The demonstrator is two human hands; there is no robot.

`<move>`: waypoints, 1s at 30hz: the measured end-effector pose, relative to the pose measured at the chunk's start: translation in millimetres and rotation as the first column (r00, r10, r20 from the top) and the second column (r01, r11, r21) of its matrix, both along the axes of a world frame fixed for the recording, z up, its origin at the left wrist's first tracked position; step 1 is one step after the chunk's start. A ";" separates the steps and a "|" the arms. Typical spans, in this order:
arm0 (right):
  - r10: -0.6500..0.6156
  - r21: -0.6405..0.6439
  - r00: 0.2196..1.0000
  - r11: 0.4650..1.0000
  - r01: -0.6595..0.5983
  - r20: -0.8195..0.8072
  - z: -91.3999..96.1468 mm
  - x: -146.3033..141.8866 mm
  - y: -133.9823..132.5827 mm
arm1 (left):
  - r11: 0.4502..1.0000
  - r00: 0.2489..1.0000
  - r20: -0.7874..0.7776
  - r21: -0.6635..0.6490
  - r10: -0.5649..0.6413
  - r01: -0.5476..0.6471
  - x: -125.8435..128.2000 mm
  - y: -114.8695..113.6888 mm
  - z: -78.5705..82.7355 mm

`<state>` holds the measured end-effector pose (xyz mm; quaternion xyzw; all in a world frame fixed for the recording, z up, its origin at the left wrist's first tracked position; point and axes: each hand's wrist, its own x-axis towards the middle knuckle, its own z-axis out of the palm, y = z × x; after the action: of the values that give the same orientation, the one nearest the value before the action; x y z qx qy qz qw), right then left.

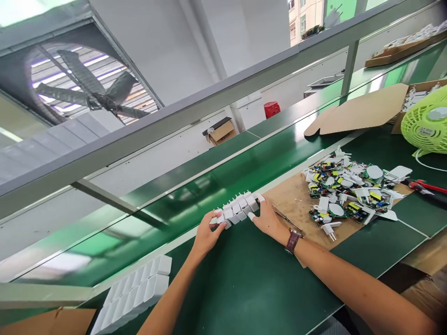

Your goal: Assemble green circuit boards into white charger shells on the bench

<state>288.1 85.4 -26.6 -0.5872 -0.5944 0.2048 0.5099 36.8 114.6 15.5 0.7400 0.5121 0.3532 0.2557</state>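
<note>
A row of white plug adapter housings (235, 209), pins pointing up and away, spans the gap between my two hands. My left hand (206, 232) grips the left end with thumb and fingers. At the right end, my right hand (266, 217) closes on the row, with white covers on its fingertips and a watch on the wrist. Just right of that hand, thin tweezers (288, 218) lie on a brown cardboard sheet (279, 193). Farther right on the sheet is a heap of circuit boards with white plug parts (349, 186).
Stacked white housings (134, 293) stand at the lower left beside a cardboard box (52, 321). At right are a lime-green fan (426, 121), red-handled pliers (431, 187) and a cardboard flap (363, 114). A green conveyor belt (216, 184) and metal rail (195, 104) run behind the bench.
</note>
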 end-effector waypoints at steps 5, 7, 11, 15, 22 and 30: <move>-0.018 -0.030 0.996 0.999 0.021 0.086 -7.1 -9.1 3.6 | 0.996 0.988 -0.156 0.086 0.002 0.012 13.0 4.7 16.1; -0.034 -0.031 0.993 0.999 0.038 0.111 -6.9 -11.7 6.0 | 0.997 0.977 -0.212 0.061 -0.023 0.037 18.5 10.4 17.0; -0.054 -0.045 0.986 0.997 0.062 0.160 -5.2 -13.2 10.5 | 0.995 0.973 -0.226 0.080 -0.046 0.066 26.1 24.2 9.5; -0.043 -0.035 0.978 0.998 0.051 0.204 -3.7 -12.6 11.2 | 0.993 0.975 -0.218 0.097 -0.050 0.072 27.3 31.4 5.4; -0.031 -0.012 0.977 0.999 0.034 0.211 -3.7 -8.0 6.2 | 0.996 0.983 -0.178 0.065 -0.052 0.064 27.5 19.9 8.0; -0.012 0.211 0.994 0.977 -0.011 0.107 19.8 0.3 -16.3 | 0.945 0.982 0.075 0.270 0.171 -0.185 -44.6 -15.5 98.7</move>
<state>288.4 69.1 -6.9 -0.5399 -0.6394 0.1083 0.5366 -7.8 99.1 114.2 0.7101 0.5159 0.4612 0.1299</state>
